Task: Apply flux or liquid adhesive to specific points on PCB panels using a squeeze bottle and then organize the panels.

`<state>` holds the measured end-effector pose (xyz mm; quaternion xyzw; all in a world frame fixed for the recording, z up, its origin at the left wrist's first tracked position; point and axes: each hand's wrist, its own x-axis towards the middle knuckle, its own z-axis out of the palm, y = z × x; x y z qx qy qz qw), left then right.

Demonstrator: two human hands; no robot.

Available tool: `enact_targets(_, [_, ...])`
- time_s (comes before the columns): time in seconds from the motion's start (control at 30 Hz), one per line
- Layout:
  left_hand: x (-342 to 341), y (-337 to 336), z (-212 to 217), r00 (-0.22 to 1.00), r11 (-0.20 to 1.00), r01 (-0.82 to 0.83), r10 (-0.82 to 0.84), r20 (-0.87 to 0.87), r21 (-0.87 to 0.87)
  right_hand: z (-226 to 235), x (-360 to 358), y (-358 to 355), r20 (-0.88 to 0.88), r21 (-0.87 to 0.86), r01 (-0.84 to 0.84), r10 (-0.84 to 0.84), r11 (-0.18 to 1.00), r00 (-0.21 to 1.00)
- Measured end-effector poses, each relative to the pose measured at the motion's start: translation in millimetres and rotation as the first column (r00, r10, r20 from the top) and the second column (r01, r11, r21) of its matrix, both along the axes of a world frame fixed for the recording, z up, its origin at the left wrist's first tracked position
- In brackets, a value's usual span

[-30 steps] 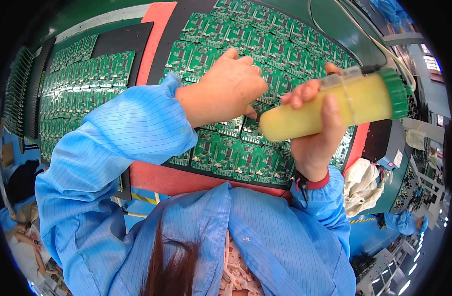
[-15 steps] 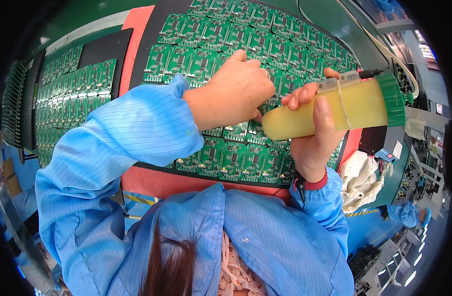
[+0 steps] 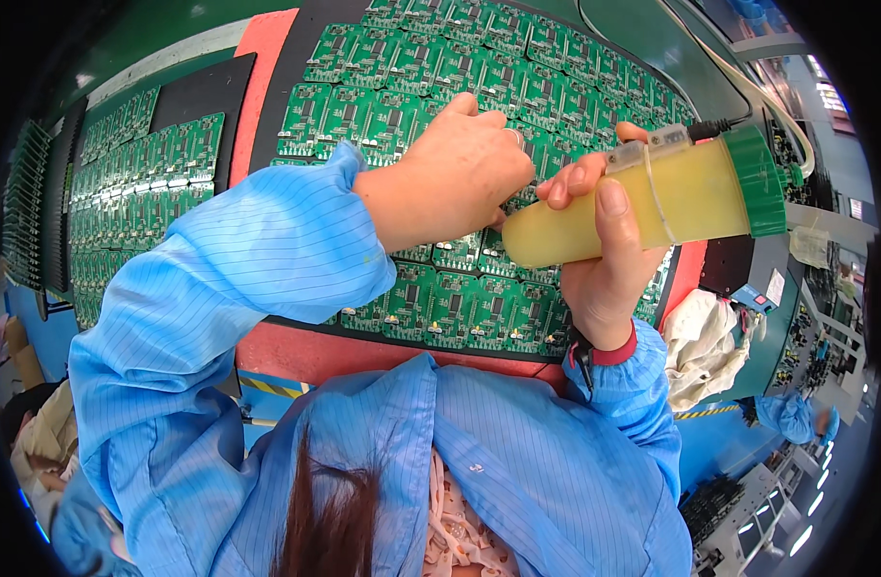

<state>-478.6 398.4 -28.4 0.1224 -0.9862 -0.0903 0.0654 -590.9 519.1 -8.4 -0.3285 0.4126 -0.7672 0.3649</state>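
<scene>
Panel of green circuit boards [image 3: 440, 67] on a black tray [image 3: 195, 91]. Right hand [image 3: 604, 260] clamped round a yellow, green-capped dispenser bottle [image 3: 652, 197], held over the boards. Left hand [image 3: 455, 173], fingers curled together, rests on the boards beside the bottle's tip.

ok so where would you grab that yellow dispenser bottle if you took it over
Grip the yellow dispenser bottle round its bare mid-barrel, from below, as the right hand does. It lies nearly level, with the green cap and its cable at the right end, and the tip hidden behind the left hand.
</scene>
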Motion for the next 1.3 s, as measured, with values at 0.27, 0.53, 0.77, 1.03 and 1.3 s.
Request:
enact_targets(0.27, [-1,-1,3,0.998,0.999,0.049,-0.048,0.042,-0.015,17,-21,12,0.112,-0.06,0.056,-0.049,0.997,0.992])
enact_targets(0.53, [-27,12,3,1.0,1.0,0.027,-0.027,-0.003,0.007,6,-29,17,-0.024,0.023,0.114,-0.114,0.993,0.993])
enact_targets(0.77, [-31,14,0,0.999,0.999,0.024,-0.025,0.043,0.034,3,-29,18,-0.023,0.05,0.104,-0.103,0.993,0.994])
enact_targets(1.03, [-33,16,3,0.998,0.999,0.033,-0.033,0.055,0.005,2,-29,18,-0.025,0.049,0.089,-0.088,0.995,0.996])
enact_targets(1.3, [-37,16,5,0.994,1.0,0.03,-0.031,0.101,0.01,7,-30,20,-0.156,0.118,0.045,-0.026,0.992,0.987])
